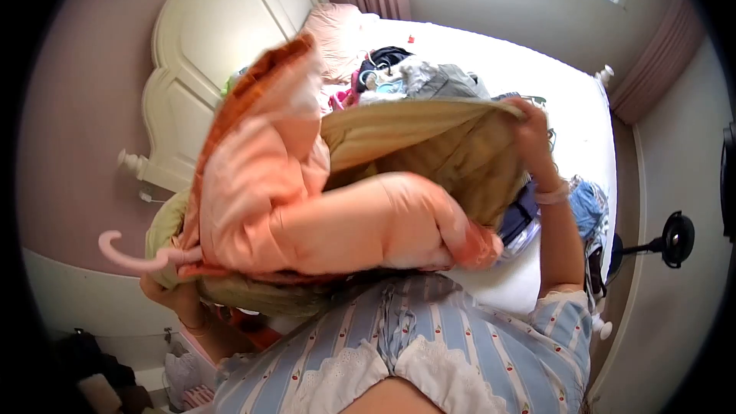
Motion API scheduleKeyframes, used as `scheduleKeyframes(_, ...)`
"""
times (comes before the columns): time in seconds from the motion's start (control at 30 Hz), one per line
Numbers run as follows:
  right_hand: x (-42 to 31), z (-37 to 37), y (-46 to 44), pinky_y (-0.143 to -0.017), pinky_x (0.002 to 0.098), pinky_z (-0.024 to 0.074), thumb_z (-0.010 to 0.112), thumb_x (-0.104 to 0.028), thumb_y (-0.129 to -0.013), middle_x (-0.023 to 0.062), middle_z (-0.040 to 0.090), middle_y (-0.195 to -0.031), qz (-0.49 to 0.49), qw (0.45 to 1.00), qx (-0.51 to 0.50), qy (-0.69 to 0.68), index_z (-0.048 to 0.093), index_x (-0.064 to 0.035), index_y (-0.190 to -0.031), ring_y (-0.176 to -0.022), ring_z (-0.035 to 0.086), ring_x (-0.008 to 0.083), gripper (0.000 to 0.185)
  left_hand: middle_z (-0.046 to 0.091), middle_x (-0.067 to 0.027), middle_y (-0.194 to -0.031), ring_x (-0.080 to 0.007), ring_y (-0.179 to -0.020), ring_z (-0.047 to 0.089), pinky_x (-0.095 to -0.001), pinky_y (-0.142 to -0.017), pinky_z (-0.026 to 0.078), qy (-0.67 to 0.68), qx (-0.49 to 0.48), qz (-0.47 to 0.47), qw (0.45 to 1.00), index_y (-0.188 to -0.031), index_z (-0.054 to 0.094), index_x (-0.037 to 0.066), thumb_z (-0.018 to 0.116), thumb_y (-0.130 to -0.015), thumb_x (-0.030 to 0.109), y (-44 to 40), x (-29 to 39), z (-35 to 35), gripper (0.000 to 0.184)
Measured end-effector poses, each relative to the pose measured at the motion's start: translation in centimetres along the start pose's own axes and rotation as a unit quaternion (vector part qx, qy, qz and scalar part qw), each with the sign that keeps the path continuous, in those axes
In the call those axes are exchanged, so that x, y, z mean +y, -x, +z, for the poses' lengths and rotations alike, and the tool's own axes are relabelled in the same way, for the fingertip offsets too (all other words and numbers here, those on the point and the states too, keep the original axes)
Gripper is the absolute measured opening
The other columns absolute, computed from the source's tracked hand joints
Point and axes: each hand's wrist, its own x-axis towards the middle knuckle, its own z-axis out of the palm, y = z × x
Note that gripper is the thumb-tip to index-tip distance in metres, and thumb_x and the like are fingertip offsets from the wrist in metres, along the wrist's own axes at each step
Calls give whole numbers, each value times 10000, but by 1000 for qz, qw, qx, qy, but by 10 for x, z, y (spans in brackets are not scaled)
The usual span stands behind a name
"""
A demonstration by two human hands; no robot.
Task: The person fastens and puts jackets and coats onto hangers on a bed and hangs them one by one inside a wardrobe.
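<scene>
A puffy padded jacket (353, 222), peach and orange with olive-khaki fabric (414, 126), spreads in front of my body above the bed. Whether the khaki part is its lining or a separate layer I cannot tell. A pink hanger (134, 254) sticks out of the garment at the left, its hook pointing outward. My left hand (170, 295) is closed on the khaki fabric just below the hanger, with the fingers partly hidden. On the other side, my right hand (530, 134) pinches the khaki edge and holds it raised. The peach sleeve hangs across the middle, slightly blurred.
Behind the jacket, a heap of clothes (437, 80) lies on the white bed (579, 107). More folded clothes (589, 211) sit at the bed's right side. A cream headboard (207, 31) stands at the left, and a black round-headed stand (675, 241) at the right.
</scene>
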Motion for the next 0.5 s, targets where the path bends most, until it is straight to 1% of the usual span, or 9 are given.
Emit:
scheduleKeyframes(0.07,-75,-24,-11,-654,223,457,569,51,-708,42,643,-755,-39,997,70,-20,651,6,-884,-714,576,85,199,660,-26,-936,-155,-786,608,-278,-708,478,-8,17,-15,1000,-960,627,-53,661,-774,57,-2,2,8,219)
scheduleKeyframes(0.13,-138,-40,1,-613,204,450,597,44,-693,30,641,-745,-115,979,129,103,657,-17,-866,-669,566,62,193,666,-41,-906,-165,-771,617,-288,-722,485,-18,32,-35,999,-959,634,-43,678,-770,66,-11,5,22,223)
scheduleKeyframes(0.2,-175,-42,24,-595,200,449,625,40,-667,38,639,-735,-154,951,199,177,657,-19,-845,-647,570,61,191,674,-84,-878,-169,-760,623,-297,-692,485,-42,18,-3,999,-955,637,-38,687,-760,76,-22,10,39,232)
scheduleKeyframes(0.27,-197,-35,43,-584,198,453,656,37,-657,68,640,-716,-198,933,251,167,653,0,-849,-644,594,90,196,621,-141,-750,-307,-635,595,-358,-574,440,-63,7,35,997,-832,616,-2,725,-699,114,-22,6,64,207)
scheduleKeyframes(0.3,-198,-37,52,-584,198,453,656,37,-657,68,640,-716,-199,933,248,169,653,0,-849,-644,594,90,196,621,-141,-750,-307,-635,595,-358,-574,440,-62,7,32,998,-832,616,-2,725,-699,114,-25,6,75,207)
scheduleKeyframes(0.37,-199,-42,69,-620,214,477,664,-61,-689,103,643,-799,-213,927,290,109,652,23,-875,-682,617,152,205,615,-195,-773,-375,-686,593,-390,-587,444,-117,-61,43,990,-833,614,4,686,-732,118,-37,7,100,168)
scheduleKeyframes(0.4,-201,-45,79,-620,214,477,664,-61,-689,103,643,-799,-215,926,290,115,652,23,-875,-682,617,152,205,614,-205,-773,-378,-698,595,-386,-599,449,-83,-57,9,995,-858,621,5,672,-737,117,-49,11,115,172)
scheduleKeyframes(0.47,-203,-54,95,-612,215,476,752,-105,-667,109,636,-770,-216,881,365,210,650,22,-855,-675,615,150,249,619,-207,-760,-373,-709,605,-380,-620,457,1,-42,-34,999,-911,630,5,649,-742,110,-76,19,147,200)
scheduleKeyframes(0.5,-208,-68,99,-558,218,465,713,-51,-658,120,641,-718,-266,867,325,269,649,33,-874,-609,611,157,241,624,-199,-746,-364,-708,613,-378,-628,461,51,-31,-43,997,-939,633,3,640,-741,104,-91,22,161,223)
